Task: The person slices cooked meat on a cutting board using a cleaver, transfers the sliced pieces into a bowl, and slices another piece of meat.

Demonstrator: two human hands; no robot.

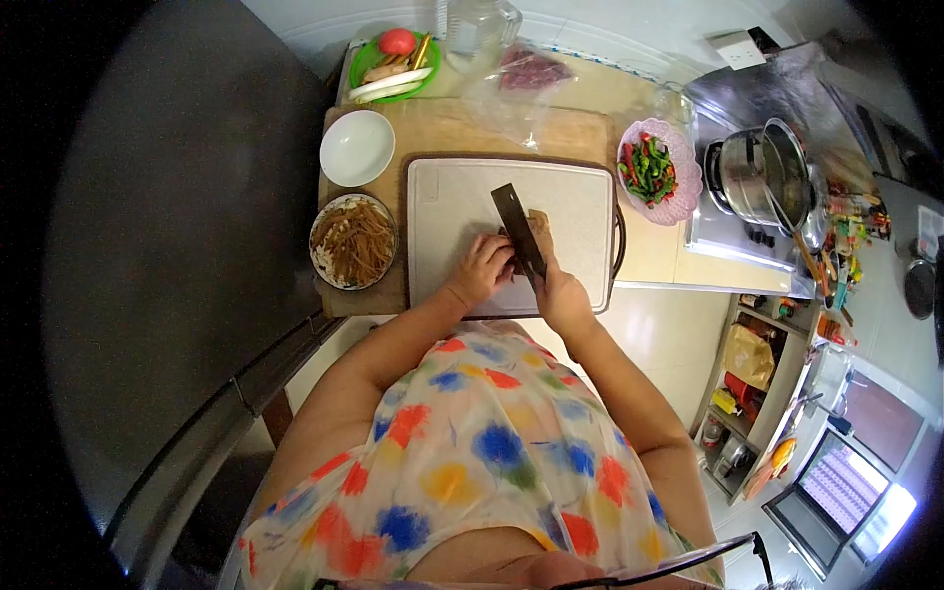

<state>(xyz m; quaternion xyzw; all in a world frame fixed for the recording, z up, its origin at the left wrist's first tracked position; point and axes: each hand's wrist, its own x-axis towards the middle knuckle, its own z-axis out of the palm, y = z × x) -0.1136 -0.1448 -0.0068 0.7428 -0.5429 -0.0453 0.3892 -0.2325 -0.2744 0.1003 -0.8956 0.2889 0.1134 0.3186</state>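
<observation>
My right hand (565, 297) is closed round the handle of a cleaver (513, 222), whose dark blade stands over the white cutting board (447, 236). To the left of the blade, my left hand (484, 267) rests on the board with its fingers curled against a brownish piece, mostly hidden by the fingers and blade. Tan, flat food pieces (540, 228) lie just right of the blade; their kind is unclear. A bowl of brown shredded strips (354, 243) stands left of the board, below an empty white bowl (357, 148).
A green plate (430, 73) holds a tomato and white stalks at the back left. Behind the board lies bagged red meat (531, 71). A pink plate (688, 187) of cut peppers sits right, beside a steel pot (744, 177) on the stove. A dark cabinet wall (187, 246) borders the left.
</observation>
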